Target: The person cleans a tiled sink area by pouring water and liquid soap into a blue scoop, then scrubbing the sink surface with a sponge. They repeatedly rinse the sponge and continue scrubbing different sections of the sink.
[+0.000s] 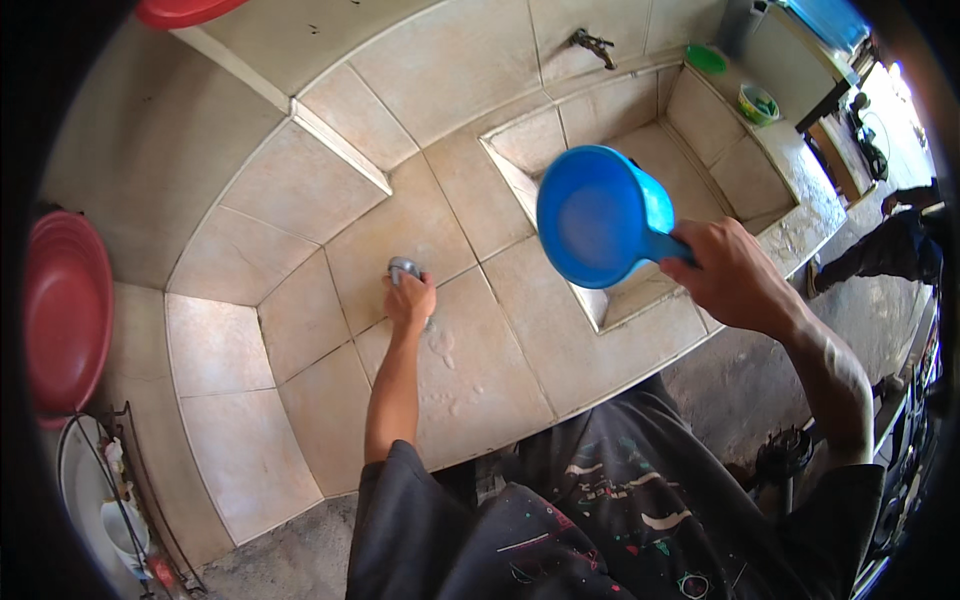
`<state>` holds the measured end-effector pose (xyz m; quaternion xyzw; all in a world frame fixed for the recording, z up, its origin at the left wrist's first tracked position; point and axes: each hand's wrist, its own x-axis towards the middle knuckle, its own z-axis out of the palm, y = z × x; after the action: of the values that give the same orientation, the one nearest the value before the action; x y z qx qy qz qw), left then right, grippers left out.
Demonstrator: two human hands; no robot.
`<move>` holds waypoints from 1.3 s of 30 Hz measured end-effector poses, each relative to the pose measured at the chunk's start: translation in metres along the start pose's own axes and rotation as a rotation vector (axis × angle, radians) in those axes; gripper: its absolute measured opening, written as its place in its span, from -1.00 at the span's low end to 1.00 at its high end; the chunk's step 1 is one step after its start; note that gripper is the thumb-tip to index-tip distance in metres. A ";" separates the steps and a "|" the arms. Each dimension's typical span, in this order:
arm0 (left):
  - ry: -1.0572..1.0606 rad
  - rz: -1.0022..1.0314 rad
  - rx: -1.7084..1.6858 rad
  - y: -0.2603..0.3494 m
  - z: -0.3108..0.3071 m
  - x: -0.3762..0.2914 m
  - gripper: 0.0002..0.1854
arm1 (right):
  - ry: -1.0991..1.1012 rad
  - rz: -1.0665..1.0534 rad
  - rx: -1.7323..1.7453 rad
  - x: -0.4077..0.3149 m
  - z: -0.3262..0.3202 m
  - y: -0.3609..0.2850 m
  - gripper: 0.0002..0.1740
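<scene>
My right hand (724,274) grips the handle of a blue plastic dipper (592,217), held above the near left edge of a tiled sink basin (690,165). Cloudy liquid shows inside the dipper. My left hand (410,300) is closed around a grey scrubbing pad or cloth (405,265), pressed down on the tiled countertop (517,330). The exact kind of the grey thing cannot be told, as my fingers cover part of it. Small foamy puddles (442,347) lie on the tiles beside and below my left hand.
A metal faucet (594,49) juts from the wall above the basin. A green dish (705,58) and a small tub (757,105) stand on the far right ledge. Red basin (67,307) and wire rack (135,480) are at left. Another person's leg (870,251) shows at right.
</scene>
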<state>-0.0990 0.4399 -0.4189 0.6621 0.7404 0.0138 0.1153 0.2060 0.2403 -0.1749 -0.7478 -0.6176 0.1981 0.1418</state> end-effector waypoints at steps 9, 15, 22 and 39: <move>0.020 -0.069 -0.019 -0.025 0.011 0.012 -0.43 | 0.013 -0.254 -0.351 0.089 -0.011 -0.087 -0.79; 0.054 0.280 0.063 -0.033 0.014 0.000 -0.55 | 0.028 -0.443 -0.412 0.115 -0.002 -0.130 -0.82; 0.159 0.105 0.079 -0.051 0.024 0.021 -0.54 | -0.057 -0.511 -0.310 0.132 0.013 -0.186 -0.83; 0.192 -0.456 0.161 -0.236 -0.014 -0.008 -0.50 | -0.071 -0.851 -0.237 0.166 0.103 -0.342 -0.83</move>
<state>-0.3311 0.4046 -0.4445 0.4809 0.8767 -0.0087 -0.0085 -0.1127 0.4670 -0.1297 -0.4305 -0.8935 0.0754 0.1026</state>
